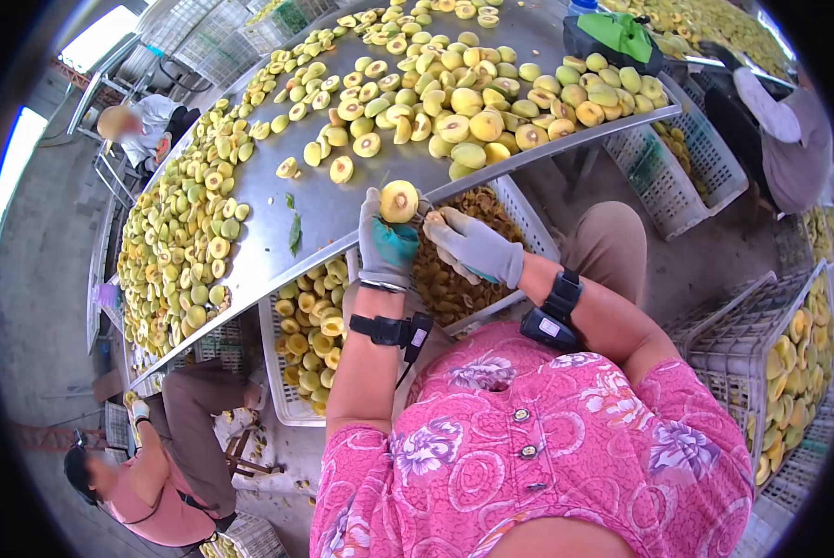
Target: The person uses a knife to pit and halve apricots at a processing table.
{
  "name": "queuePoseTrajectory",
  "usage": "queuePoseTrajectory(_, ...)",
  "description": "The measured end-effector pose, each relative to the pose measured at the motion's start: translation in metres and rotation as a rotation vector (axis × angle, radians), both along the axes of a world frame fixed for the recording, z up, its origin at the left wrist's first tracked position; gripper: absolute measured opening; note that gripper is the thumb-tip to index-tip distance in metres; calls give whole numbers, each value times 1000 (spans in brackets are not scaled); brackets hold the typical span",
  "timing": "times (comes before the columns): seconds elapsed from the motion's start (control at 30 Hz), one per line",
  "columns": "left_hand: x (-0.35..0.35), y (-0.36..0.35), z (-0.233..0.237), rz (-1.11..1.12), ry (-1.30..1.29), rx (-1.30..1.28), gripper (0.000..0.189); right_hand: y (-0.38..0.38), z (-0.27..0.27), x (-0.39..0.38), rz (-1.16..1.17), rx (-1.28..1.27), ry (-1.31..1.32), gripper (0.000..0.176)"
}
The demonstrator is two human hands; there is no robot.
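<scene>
Above the edge of a metal table (277,242), my gloved left hand (386,244) holds a halved yellow fruit (399,202) with its cut face up. Close beside it on the right, my gloved right hand (473,244) is closed, with its fingertips near the fruit around something small that I cannot make out. Under my hands is a crate of brown pits and scraps (463,279). A white crate of hollowed fruit halves (310,344) stands to its left.
Halved fruit (468,102) is heaped across the table. A green bag (617,35) lies at the back. Co-workers sit at the lower left (147,484), upper left (142,130) and upper right (789,130). More crates (714,353) stand at the right.
</scene>
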State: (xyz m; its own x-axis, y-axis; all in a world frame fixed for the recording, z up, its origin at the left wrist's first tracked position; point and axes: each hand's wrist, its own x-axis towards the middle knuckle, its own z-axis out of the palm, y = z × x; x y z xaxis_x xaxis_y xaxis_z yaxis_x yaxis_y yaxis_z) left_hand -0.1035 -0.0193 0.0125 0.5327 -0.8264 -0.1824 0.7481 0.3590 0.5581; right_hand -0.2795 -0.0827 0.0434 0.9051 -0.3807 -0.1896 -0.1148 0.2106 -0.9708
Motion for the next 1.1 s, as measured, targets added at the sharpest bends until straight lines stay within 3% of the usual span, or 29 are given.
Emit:
queuePoseTrajectory(0.17, -24, 4, -2, -105, 61, -56, 37, 2, 6, -2, -18, -53, 11, 28)
queuePoseTrajectory(0.47, -43, 0, -16, 144, -241, -46, 26, 5, 5, -7, 22, -108, 24, 30)
queuePoseTrajectory(0.7, -57, 3, -2, 117, -202, -116, 23, 2, -5, -11, 92, -38, 76, 30)
queuePoseTrajectory(0.8, -61, 7, 8, 32, -160, -37, 32, 5, 0, -15, 156, 23, 65, 31)
queuePoseTrajectory(0.87, -66, 5, 11, 195, -548, 91, 46, 8, 1, -15, 97, 48, 33, 32)
queuePoseTrajectory(1.1, -67, 8, 24, 114, -259, 145, 46, 8, -5, -17, 163, 144, 26, 35)
